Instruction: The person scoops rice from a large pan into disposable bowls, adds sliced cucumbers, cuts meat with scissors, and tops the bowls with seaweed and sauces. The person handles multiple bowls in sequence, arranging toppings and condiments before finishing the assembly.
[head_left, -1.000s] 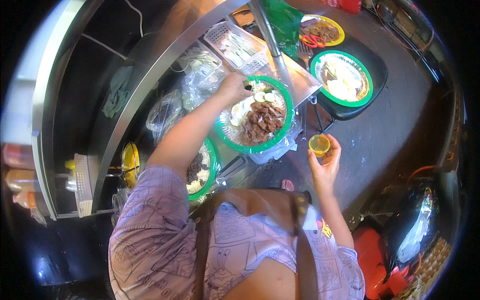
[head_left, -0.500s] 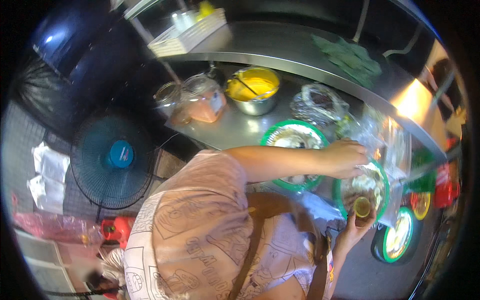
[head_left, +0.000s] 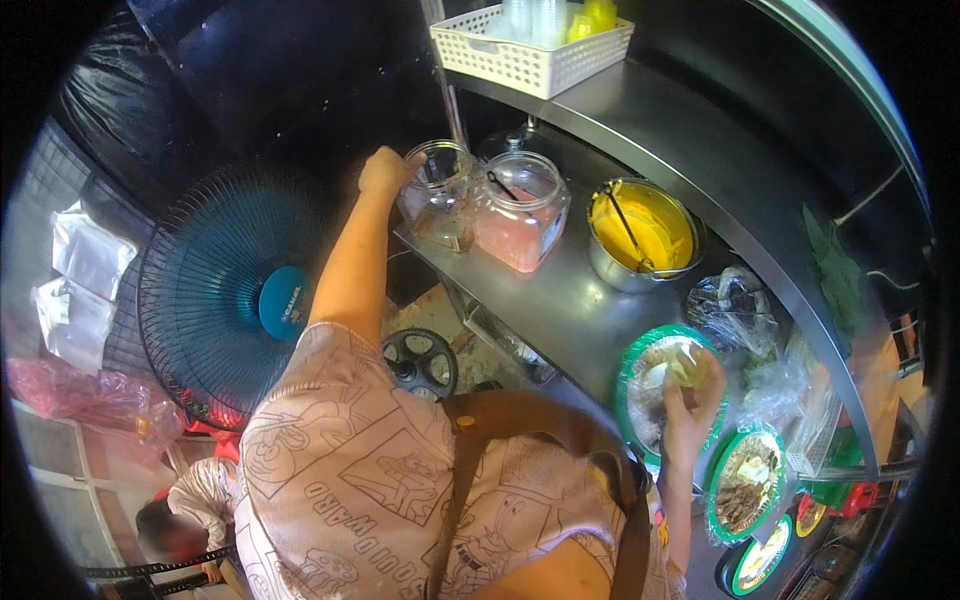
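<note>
My left arm reaches forward to a wide-mouthed clear jar (head_left: 440, 225) on the steel counter. My left hand (head_left: 384, 172) is closed at the jar's left side near the rim, its fingertips partly hidden by the glass. Between the fingers of my right hand (head_left: 697, 405) is a small clear cup (head_left: 688, 364) with a yellowish tint; blur hides what is in it. It hovers over a green-rimmed plate (head_left: 626, 385) of food with white and brown parts. A second green-rimmed plate (head_left: 745, 480) lies just beyond.
A jar of pink liquid (head_left: 520, 225) and a steel pot of yellow sauce (head_left: 645, 235) with a ladle stand on the counter. A white basket (head_left: 545, 65) of cups is on the shelf (head_left: 700, 115). A large fan (head_left: 225, 300) stands at left; a person (head_left: 195, 510) is behind it.
My left hand has swung from above the plates to the jar at the counter's left end. My right hand has moved up with the cup, and the view has turned left.
</note>
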